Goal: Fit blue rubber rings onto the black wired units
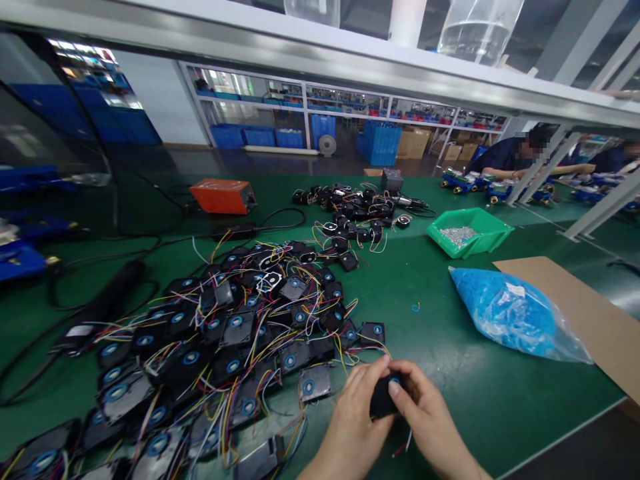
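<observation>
Between my two hands, near the table's front edge, is a small black plastic housing (pixel 382 401) with a bit of blue showing by my right thumb. My left hand (pixel 356 408) is closed around its left side. From the right, my right hand (pixel 425 407) grips it, the thumb pressed on its top face. Short white and red wires hang below the housing. To the left spreads a large pile of similar black housings (pixel 235 330), many with blue rings and coloured wires. The housing's underside is hidden by my fingers.
A bag of blue rings (pixel 510 313) lies right, partly over a cardboard sheet (pixel 575 313). Behind it stands a green bin (pixel 480 243) of small metal parts. An orange box (pixel 223 197), a black corded tool (pixel 107 303) and cables lie left. A person (pixel 515 157) works far right.
</observation>
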A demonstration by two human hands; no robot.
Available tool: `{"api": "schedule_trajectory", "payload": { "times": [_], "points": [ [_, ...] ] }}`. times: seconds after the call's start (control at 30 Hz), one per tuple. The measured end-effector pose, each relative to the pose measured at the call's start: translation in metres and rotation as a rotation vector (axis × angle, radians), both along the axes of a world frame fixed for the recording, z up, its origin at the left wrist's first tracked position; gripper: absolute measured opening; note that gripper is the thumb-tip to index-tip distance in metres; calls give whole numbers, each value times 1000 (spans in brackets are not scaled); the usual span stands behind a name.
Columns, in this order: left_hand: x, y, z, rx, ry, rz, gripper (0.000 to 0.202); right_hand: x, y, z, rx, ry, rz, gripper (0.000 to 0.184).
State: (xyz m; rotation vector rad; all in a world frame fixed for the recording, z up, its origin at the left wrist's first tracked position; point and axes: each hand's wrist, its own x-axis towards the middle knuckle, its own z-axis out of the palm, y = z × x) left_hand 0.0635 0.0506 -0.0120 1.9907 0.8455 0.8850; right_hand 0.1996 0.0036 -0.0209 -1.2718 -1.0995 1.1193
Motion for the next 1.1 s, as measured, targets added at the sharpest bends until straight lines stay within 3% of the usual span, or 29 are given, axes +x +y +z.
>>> {"api": "schedule_trajectory", "payload": {
  "times": [0.3,0.47,0.6,0.7,0.8,0.93,1.1],
  "points": [
    [-2,-4,-5,-47,-4,-13,83,7,5,1,-65,206,17,22],
    [-1,-4,-5,-123,22,-40,80,9,5,-5,-93,326,7,21],
    [-3,-1,-6,-100,70,16,80,22,21,-11,-101,258,-125,25],
    [-5,0,-6,-92,79,43,79,43,54,-19,-92,178,-250,34],
    [-6,1,-8,-118,75,16,71,57,99,-31,-76,68,-288,40],
    [-7,5,-20,-118,39,5,58,56,157,-41,-34,-218,-206,35],
    [-8,9,-34,-132,-38,20,42,35,233,-28,90,-617,-65,21]
  ]
}}
